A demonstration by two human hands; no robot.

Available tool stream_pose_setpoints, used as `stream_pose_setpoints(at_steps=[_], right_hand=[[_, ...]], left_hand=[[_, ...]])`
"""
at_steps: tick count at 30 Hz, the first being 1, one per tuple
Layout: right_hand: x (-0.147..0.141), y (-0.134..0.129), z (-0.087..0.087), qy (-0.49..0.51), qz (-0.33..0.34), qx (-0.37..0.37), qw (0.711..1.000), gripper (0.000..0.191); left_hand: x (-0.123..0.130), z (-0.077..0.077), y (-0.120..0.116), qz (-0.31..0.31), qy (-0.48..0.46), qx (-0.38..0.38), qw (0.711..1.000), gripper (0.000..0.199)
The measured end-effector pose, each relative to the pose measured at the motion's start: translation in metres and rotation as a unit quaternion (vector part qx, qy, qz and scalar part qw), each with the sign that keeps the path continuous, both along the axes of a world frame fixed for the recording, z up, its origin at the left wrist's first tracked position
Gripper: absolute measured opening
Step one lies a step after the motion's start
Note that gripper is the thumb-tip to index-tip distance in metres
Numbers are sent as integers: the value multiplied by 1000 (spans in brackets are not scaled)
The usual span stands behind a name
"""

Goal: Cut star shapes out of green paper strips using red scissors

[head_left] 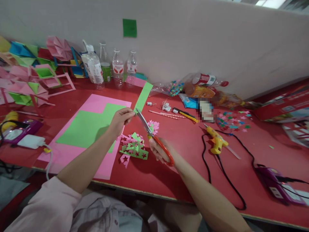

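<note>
My left hand (120, 120) pinches the near end of a green paper strip (144, 96), which stretches away over the table. In my right hand (158, 149) is a pair of scissors (157, 140) with orange-red handles. The blade tips meet the strip beside my left fingertips; whether the blades are parted is hard to tell. Below the scissors lie green and pink paper offcuts (135, 148) with star-shaped holes. A small heap of pink and green paper stars (154, 126) sits just behind the blades. Under my left forearm, green paper (83, 127) rests on a large pink sheet (101, 167).
Plastic bottles (118, 67) stand along the wall, with more bottles (200, 90) lying to the right. A yellow glue gun (217, 140) trails a black cord on the right. Folded paper pieces (31, 77) crowd the left. Purple power strips (272, 183) lie at both sides.
</note>
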State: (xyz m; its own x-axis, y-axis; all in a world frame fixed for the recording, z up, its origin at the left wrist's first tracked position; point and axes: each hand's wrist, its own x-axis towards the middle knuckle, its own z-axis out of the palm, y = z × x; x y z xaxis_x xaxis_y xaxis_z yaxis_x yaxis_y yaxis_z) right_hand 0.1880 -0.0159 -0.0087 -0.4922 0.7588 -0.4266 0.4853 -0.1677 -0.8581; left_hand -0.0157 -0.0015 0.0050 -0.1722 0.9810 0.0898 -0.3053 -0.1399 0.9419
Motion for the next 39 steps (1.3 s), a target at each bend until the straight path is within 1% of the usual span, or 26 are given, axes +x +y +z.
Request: stream_pose_setpoints(at_steps=[5,10,11,13,16,22,27,30,39], right_hand=[[2,2,1,43,26,13,999,55],[1,-2,9,42,43,6,998,55],[0,-3,10,47,41,7,998,55],[-1,-6,12,57,33,2,998,54],[-1,-8,13,61,20,-4,998,55],[-1,-8,12,59,21,11,998,53],[0,-4,8,35,21,-16,999,53],[0,-3,6,34,25,-13,999,53],[0,-5,10,29,30,-12,999,54]], left_hand=[[-2,-5,3,41,-4,4,999,11],[-2,-5,4,83,-16,5,996,18],[-1,-4,4,80,-18,3,997,20],[1,-3,3,55,-15,-7,998,23],[3,-2,1,23,-5,-19,1000,21],[4,-2,0,45,-12,4,999,15],[3,-1,0,47,2,10,999,18],[2,-1,0,51,13,10,999,18],[2,0,0,26,4,5,1000,16]])
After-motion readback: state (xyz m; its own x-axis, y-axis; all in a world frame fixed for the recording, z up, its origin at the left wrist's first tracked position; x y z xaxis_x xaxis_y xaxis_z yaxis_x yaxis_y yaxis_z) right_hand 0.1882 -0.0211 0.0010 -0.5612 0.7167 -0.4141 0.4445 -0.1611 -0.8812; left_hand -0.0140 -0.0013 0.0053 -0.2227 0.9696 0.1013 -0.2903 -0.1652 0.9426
